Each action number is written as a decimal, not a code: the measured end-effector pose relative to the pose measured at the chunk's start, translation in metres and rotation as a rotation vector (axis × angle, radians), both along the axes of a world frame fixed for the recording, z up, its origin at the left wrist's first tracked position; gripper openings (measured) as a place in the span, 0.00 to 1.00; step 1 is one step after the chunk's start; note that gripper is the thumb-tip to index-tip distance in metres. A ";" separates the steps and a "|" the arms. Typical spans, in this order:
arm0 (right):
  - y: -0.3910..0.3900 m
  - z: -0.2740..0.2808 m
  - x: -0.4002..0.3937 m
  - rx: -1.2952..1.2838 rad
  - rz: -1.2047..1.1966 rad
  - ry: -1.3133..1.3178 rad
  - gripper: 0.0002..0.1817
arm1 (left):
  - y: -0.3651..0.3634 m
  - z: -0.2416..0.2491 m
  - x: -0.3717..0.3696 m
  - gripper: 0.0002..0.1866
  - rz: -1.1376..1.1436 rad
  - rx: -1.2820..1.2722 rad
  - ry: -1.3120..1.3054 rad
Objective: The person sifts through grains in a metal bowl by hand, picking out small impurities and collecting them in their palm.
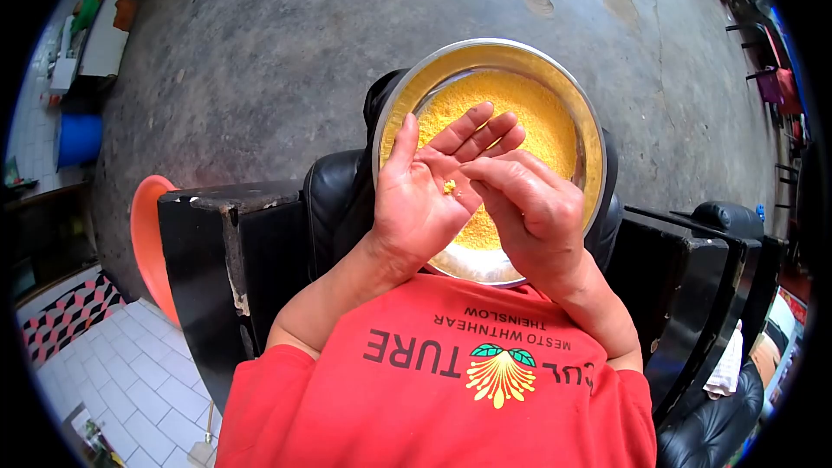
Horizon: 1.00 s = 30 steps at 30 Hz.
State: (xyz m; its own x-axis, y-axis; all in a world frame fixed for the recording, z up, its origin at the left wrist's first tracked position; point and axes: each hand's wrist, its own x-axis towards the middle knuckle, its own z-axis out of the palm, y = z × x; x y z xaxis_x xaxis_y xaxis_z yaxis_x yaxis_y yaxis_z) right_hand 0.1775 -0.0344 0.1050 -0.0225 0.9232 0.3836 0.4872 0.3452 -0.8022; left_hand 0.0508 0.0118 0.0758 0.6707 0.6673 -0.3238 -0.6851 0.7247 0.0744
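Observation:
A wide metal bowl rests at my lap, holding a layer of coarse yellow meal. Above it, my left hand is open, palm up with the fingers stretched out. A few small yellow crumbs lie on that palm. My right hand reaches over from the side, thumb and forefinger pinched together close to the left palm and fingers. Whatever sits in the pinch, if anything, is too small to make out.
Black seat arms flank me on both sides. An orange basin leans at the left, and a blue bucket stands farther off. Grey concrete floor lies ahead, with white tiles at lower left.

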 end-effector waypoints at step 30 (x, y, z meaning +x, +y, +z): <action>-0.019 -0.018 0.003 -0.095 0.115 -0.141 0.27 | 0.000 -0.002 -0.017 0.39 0.058 0.036 -0.085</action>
State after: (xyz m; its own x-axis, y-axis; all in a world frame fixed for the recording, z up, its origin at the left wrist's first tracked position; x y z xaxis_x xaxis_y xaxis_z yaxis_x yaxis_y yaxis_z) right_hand 0.1807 -0.0530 0.0874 -0.1767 0.9434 0.2807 0.5586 0.3309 -0.7605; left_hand 0.0342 0.0122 0.0734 0.6543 0.7162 -0.2427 -0.7310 0.6813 0.0396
